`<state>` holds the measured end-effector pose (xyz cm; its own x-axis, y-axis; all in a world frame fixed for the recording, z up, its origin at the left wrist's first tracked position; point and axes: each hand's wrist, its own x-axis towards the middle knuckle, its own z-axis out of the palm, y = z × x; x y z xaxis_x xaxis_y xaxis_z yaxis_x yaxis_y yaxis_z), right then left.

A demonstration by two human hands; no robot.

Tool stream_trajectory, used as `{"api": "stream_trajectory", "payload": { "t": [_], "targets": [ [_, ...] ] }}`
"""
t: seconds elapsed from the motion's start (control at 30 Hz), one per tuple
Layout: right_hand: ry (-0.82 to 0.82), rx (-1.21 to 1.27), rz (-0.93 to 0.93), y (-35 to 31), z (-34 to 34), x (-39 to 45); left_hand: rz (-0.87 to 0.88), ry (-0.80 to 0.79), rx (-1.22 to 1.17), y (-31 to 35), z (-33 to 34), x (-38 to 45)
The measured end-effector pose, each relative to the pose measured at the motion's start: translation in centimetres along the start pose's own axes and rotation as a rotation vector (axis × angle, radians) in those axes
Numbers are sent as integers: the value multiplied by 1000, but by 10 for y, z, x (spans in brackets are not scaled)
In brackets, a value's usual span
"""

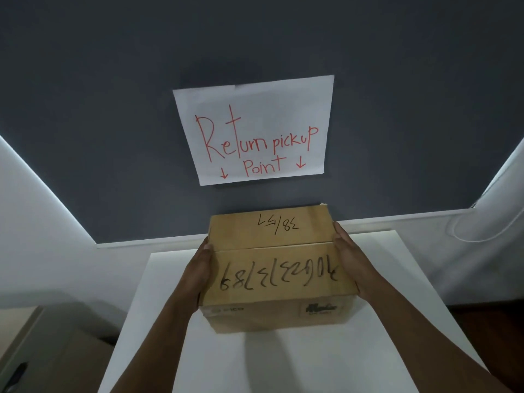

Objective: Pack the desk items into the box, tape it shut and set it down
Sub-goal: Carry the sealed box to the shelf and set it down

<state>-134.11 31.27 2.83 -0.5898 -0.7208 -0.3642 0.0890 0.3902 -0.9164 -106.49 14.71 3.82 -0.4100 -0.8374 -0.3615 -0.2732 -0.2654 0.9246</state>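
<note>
A closed brown cardboard box (276, 268) with black handwritten numbers on its top flaps is over the white table (158, 321). My left hand (200, 272) lies flat against the box's left side and my right hand (353, 265) against its right side, fingers straight, carrying it between the palms. I cannot tell whether the box touches the table or hangs just above it. The flaps meet along a seam across the top; what is inside is hidden.
A white paper sign (255, 129) reading "Return pickup point" with red arrows hangs on the dark grey wall behind the table. A white cable (482, 231) loops at the right. A brown surface (42, 350) sits at the lower left.
</note>
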Motion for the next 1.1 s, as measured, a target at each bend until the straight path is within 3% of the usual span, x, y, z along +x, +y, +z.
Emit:
{"api": "stream_trajectory", "payload": {
  "t": [0.73, 1.1],
  "targets": [
    [3, -37, 30, -4, 6, 13, -45, -26, 30, 2, -10, 14],
    [-10, 81, 80, -5, 6, 9, -15, -61, -40, 0, -15, 16]
  ]
}}
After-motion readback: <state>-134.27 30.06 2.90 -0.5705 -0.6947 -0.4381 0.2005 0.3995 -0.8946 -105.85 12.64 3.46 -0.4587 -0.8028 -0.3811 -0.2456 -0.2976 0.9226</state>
